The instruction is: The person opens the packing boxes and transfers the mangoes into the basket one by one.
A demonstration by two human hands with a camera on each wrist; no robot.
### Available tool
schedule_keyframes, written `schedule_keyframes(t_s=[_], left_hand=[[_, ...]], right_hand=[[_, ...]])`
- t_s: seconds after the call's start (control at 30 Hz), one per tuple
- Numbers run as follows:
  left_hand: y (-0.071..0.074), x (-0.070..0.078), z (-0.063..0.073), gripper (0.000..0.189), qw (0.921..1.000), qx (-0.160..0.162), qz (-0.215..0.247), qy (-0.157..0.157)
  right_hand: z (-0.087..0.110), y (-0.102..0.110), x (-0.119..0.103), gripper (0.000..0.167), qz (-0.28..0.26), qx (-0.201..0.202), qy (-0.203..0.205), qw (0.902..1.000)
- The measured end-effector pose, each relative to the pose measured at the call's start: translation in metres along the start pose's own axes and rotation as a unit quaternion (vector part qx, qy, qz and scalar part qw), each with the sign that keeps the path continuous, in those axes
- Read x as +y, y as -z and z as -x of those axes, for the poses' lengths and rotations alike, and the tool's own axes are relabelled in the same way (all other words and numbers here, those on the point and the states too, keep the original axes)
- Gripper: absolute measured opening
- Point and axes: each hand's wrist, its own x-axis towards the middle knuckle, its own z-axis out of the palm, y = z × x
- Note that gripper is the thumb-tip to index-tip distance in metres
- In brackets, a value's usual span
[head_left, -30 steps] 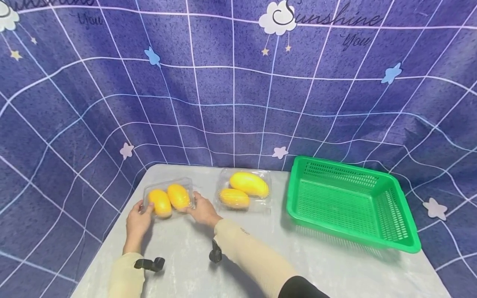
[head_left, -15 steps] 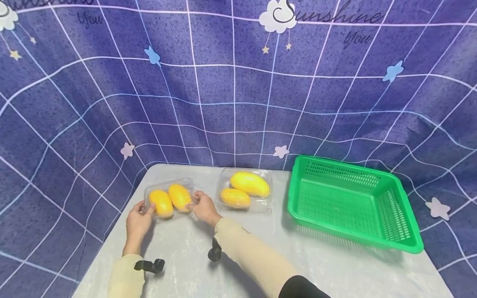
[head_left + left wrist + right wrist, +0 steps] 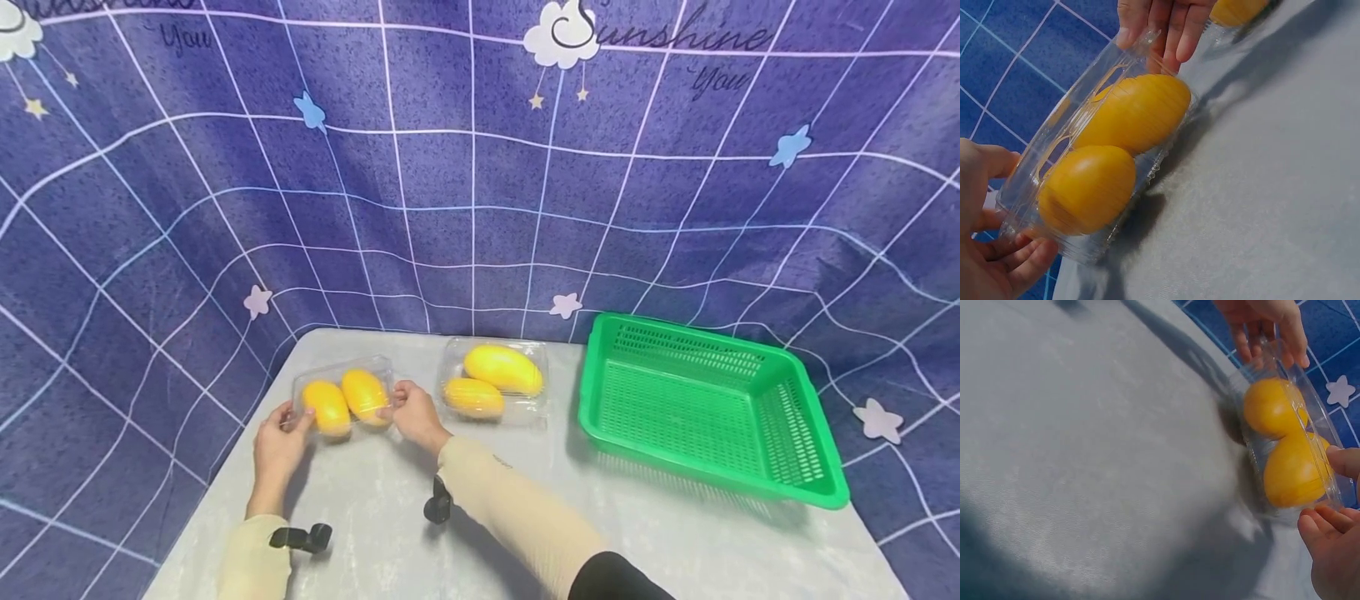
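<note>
A clear plastic clamshell box (image 3: pixel 315 369) with two yellow mangoes (image 3: pixel 365 395) inside is at the left of the table. My left hand (image 3: pixel 277 448) grips its left end, thumb on the near side. The right hand (image 3: pixel 414 417) pinches the opposite end between thumb and fingers. In the left wrist view, the lid of the box (image 3: pixel 1035 153) looks closed over the fruit, and shadows fall on the cloth beside it. From the right wrist view, the same mangoes (image 3: pixel 1291 472) lie side by side, with my right fingers (image 3: pixel 1329 525) at the box's near end.
A second clear box (image 3: pixel 525 411) with two mangoes (image 3: pixel 502 370) stands just right of my right hand. Farther right sits a green perforated plastic basket (image 3: pixel 675 408). A blue patterned curtain (image 3: pixel 465 183) rises behind the grey-covered table (image 3: pixel 360 533).
Both hands keep their hold on the left box. The box and my right hand have shifted very slightly to the right; the other box and the basket stay in place.
</note>
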Motion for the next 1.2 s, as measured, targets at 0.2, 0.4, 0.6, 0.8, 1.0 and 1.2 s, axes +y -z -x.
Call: schedule_keyframes(t_s=[0.2, 0.4, 0.6, 0.8, 1.0, 1.2], left_hand=[[0.005, 0.005, 0.003, 0.064, 0.9999, 0.009, 0.009, -0.006], [0.010, 0.011, 0.007, 0.065, 0.9997, 0.009, 0.019, -0.010], [0.015, 0.021, 0.012, 0.063, 0.9990, 0.023, 0.021, -0.031], [0.015, 0.031, 0.016, 0.063, 0.9980, 0.037, 0.007, -0.050], [0.012, 0.042, 0.022, 0.063, 0.9974, 0.041, 0.013, -0.057], [0.010, 0.053, 0.030, 0.063, 0.9971, 0.030, 0.034, -0.062]], right_hand=[[0.002, 0.002, -0.007, 0.050, -0.010, 0.002, 0.009, 0.9999], [0.003, 0.009, -0.016, 0.047, -0.034, 0.008, 0.024, 0.9991], [0.005, 0.016, -0.025, 0.054, -0.061, 0.013, 0.028, 0.9976], [0.006, 0.027, -0.031, 0.058, -0.055, 0.011, 0.041, 0.9976], [0.009, 0.042, -0.036, 0.058, -0.036, 0.013, 0.056, 0.9977], [0.018, 0.057, -0.038, 0.061, -0.019, 0.016, 0.085, 0.9960]])
